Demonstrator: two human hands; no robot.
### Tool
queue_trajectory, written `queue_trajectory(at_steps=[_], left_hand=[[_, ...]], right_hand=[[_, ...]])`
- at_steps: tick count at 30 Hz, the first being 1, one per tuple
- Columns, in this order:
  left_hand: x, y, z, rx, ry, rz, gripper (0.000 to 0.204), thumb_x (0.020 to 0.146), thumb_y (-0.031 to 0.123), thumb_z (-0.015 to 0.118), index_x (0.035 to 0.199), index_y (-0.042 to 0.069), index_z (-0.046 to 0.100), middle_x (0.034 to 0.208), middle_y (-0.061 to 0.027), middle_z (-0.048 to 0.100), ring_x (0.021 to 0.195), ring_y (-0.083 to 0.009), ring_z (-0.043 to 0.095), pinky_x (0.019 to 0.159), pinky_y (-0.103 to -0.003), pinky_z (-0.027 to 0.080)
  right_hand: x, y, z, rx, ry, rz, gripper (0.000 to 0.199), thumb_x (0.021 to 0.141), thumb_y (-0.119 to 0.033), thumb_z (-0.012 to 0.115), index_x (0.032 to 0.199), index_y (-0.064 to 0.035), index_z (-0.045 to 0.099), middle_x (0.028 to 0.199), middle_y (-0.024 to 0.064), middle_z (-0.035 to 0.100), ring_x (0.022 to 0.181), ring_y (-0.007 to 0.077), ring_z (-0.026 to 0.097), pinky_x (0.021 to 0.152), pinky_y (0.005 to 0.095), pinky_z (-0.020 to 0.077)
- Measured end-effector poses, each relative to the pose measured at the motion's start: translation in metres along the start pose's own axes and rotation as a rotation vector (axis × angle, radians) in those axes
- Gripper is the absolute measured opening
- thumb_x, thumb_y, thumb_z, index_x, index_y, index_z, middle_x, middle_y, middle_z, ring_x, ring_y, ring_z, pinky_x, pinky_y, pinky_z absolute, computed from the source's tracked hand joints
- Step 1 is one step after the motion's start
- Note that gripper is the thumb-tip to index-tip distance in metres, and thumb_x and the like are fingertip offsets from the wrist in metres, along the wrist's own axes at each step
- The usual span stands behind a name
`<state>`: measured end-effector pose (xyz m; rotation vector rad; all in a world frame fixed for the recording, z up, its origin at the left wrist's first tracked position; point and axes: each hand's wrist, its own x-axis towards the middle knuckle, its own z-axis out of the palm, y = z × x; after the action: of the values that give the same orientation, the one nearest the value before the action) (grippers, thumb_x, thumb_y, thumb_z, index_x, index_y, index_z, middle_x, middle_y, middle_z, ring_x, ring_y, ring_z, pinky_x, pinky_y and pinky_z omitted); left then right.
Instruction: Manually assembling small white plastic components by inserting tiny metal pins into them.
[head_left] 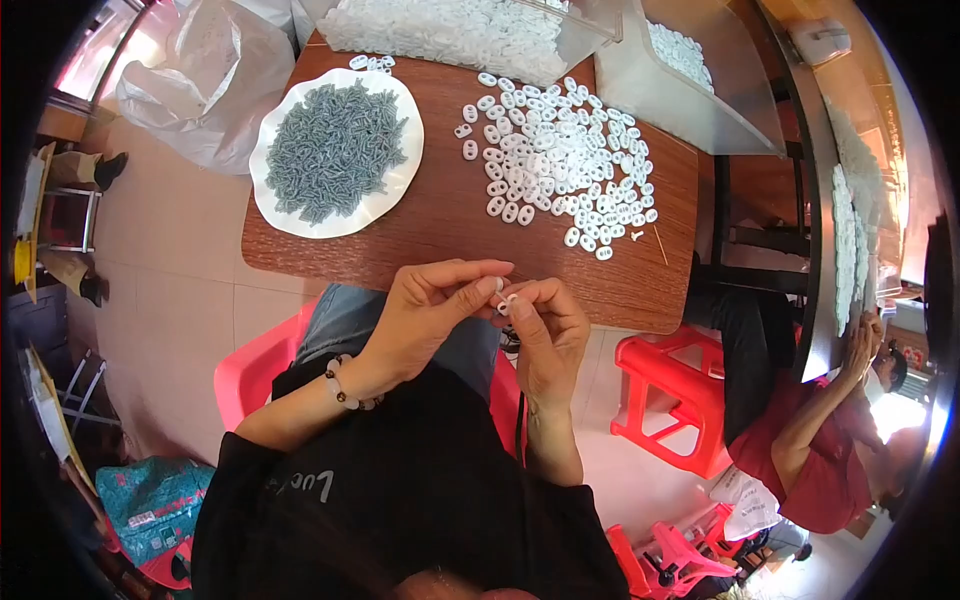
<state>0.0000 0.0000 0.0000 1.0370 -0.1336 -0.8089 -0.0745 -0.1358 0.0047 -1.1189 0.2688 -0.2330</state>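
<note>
Taking the hands as the clock's centre: one brown table (440,225) spreads from ten to two. Two clear bins, each with white pieces too many to count, sit at its far side, the first bin (592,35) at twelve, the second bin (725,130) between one and two. One white sack (205,85) stands at ten, one red stool (665,355) at four. One scalloped white plate (402,195), between ten and eleven, holds a heap of grey pieces (340,150), uncountable.

Two hands meet over the table's near edge: the right hand (553,345) pinches one small white piece (505,306); the left hand (430,305) has its fingertips just beside it, but I cannot tell whether they grip anything. One thin stick (660,244) lies at two. Two-holed white ovals (525,215), well over a hundred and overlapping, spread around one.
</note>
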Motion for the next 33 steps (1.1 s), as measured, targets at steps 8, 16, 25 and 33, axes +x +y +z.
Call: queue_trajectory(at_steps=[8, 16, 25, 33], left_hand=[[-0.004, -0.001, 0.000, -0.249, 0.097, -0.132, 0.029, 0.091, 0.012, 0.060, 0.117, -0.002, 0.059, 0.101, -0.0072, 0.066, 0.089, -0.0113, 0.062, 0.081, -0.025, 0.051], [-0.005, 0.003, -0.008, -0.327, 0.138, -0.287, 0.027, 0.091, 0.013, 0.060, 0.116, 0.002, 0.061, 0.100, -0.0064, 0.067, 0.087, -0.0109, 0.062, 0.077, -0.023, 0.052], [-0.005, 0.003, -0.012, -0.401, 0.165, -0.414, 0.025, 0.090, 0.018, 0.062, 0.111, 0.004, 0.064, 0.094, -0.0018, 0.067, 0.081, -0.0088, 0.060, 0.070, -0.022, 0.050], [0.009, -0.032, 0.009, -0.823, 0.166, -0.254, 0.021, 0.092, 0.015, 0.059, 0.108, 0.002, 0.061, 0.090, -0.0012, 0.064, 0.077, -0.0062, 0.059, 0.069, -0.019, 0.050]], right_hand=[[0.002, -0.002, -0.001, 0.061, 0.093, 0.134, 0.011, 0.090, -0.010, 0.061, 0.093, 0.0003, 0.059, 0.090, 0.0098, 0.067, 0.079, 0.0110, 0.061, 0.070, 0.0235, 0.0488], [0.003, -0.001, 0.000, 0.003, 0.171, 0.105, 0.013, 0.089, -0.013, 0.062, 0.092, -0.0003, 0.059, 0.088, 0.0113, 0.067, 0.076, 0.0116, 0.061, 0.066, 0.0220, 0.0487], [0.001, -0.004, 0.006, -0.126, 0.147, 0.044, 0.010, 0.088, -0.010, 0.062, 0.084, -0.0011, 0.059, 0.091, 0.0105, 0.065, 0.077, 0.0110, 0.059, 0.070, 0.0226, 0.0465], [0.014, 0.016, 0.018, -0.154, 0.215, -0.045, 0.007, 0.091, -0.004, 0.058, 0.087, 0.0012, 0.056, 0.094, 0.0091, 0.063, 0.079, 0.0086, 0.058, 0.069, 0.0216, 0.0490]])
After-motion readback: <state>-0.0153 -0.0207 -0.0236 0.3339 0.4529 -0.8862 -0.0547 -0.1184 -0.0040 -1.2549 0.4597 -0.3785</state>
